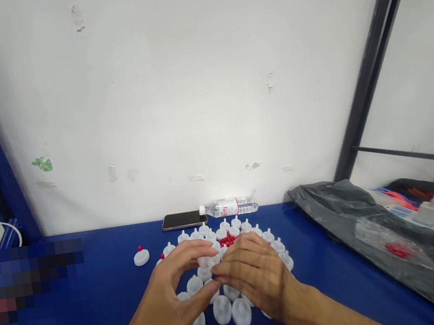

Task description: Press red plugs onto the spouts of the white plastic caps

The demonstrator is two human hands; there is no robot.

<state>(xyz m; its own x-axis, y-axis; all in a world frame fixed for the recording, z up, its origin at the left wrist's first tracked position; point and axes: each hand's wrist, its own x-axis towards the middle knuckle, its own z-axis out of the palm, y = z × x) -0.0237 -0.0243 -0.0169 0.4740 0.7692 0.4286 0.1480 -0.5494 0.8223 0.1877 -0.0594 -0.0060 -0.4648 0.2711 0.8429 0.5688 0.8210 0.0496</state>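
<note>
My left hand (176,289) is curved, thumb and fingers around a translucent white nozzle cap (206,262) above the other caps. My right hand (254,273) meets it from the right, its fingertips pressed together beside that cap; whatever they pinch is hidden. Many more white nozzle caps (222,310) spread over the blue table beneath and around both hands, most with bare spouts. A pile of small red tips (227,240) lies among them, just beyond my right hand. To the left, a finished-looking white cap (141,256) carries a red tip on its spout.
At the wall lie a dark phone (182,220) and a clear plastic bottle (229,207) on its side. A grey plastic sheet (343,225) covers the right side, with a clear bag of red pieces (399,250) on it. A white charger (428,212) sits farther right.
</note>
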